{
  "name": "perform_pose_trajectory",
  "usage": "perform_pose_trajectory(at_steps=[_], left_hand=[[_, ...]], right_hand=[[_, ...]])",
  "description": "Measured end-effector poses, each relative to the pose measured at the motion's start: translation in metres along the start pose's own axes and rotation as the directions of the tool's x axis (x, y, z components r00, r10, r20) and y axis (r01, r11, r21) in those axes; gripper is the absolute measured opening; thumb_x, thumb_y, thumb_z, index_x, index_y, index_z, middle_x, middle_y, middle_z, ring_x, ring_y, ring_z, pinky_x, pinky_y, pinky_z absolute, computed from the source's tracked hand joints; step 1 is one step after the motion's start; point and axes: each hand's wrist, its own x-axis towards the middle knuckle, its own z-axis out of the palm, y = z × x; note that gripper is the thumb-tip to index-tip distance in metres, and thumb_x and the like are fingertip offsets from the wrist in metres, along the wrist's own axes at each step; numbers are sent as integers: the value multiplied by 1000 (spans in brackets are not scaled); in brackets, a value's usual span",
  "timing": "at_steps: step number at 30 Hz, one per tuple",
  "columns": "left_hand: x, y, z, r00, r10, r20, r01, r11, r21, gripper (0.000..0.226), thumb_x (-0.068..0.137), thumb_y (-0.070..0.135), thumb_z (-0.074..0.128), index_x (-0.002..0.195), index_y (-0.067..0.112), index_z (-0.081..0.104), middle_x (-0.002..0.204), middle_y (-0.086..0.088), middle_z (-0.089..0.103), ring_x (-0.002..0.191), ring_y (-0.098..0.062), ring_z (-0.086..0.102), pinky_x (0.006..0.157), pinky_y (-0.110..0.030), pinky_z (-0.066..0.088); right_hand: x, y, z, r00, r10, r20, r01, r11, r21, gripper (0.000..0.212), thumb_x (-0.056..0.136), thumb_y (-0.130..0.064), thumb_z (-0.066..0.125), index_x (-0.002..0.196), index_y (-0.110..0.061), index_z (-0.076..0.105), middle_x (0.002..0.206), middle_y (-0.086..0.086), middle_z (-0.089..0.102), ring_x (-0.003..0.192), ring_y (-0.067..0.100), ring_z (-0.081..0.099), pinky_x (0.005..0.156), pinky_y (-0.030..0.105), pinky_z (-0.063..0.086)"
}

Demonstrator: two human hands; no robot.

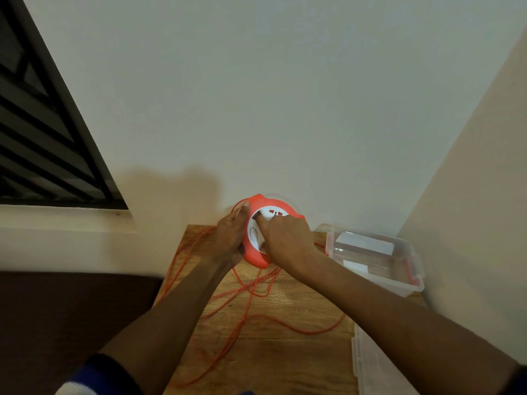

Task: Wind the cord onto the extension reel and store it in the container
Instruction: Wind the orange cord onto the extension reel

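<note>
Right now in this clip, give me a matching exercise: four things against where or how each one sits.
Things:
1. extension reel
2. cord
3. container
4. lid

States:
A. flat at the table's near right edge
B. open, at the table's far right
C. loose loops on the table
D. held up by both hands

Pairs: 1-D, 2-C, 3-B, 4-A

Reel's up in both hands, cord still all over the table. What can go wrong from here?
1. The cord lies in crossing loops on the table; winding may pull them into a knot.
2. One loop hangs over the table's left edge and could snag there.
3. The left hand grips only the rim of the reel while the right hand works the face; a tug might twist it loose.
</note>
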Motion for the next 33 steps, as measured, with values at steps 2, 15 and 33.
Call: perform_pose_trajectory(at_steps=[2, 15, 33], left_hand=[[0, -1, 3, 999, 34, -19, -34, 999, -22, 50, 95, 48, 61, 125, 9, 70, 122, -18, 76, 113, -39, 72, 91, -51, 62], [2, 8, -1, 998, 36, -57, -40, 998, -53, 53, 89, 51, 68, 122, 9, 73, 111, -14, 80, 95, -33, 80, 67, -40, 65], [-5, 7, -2, 996, 5, 84, -11, 998, 67, 52, 92, 53, 65, 124, 13, 71, 121, -20, 75, 109, -42, 73, 88, -54, 63]], right_hand=[[5, 3, 1, 985, 164, -61, -150, 971, 186, 34, 82, -45, 59, 104, -19, 60, 83, -1, 69, 68, 21, 65, 48, 23, 37], [-5, 6, 2, 899, 394, 192, -395, 540, 744, 41, 79, -36, 72, 109, -13, 57, 82, -1, 67, 73, 20, 69, 59, 34, 57], [0, 27, -11, 871, -491, -2, 482, 857, -182, 45, 90, -38, 64, 131, -27, 50, 132, 13, 57, 111, 38, 56, 80, 46, 55]])
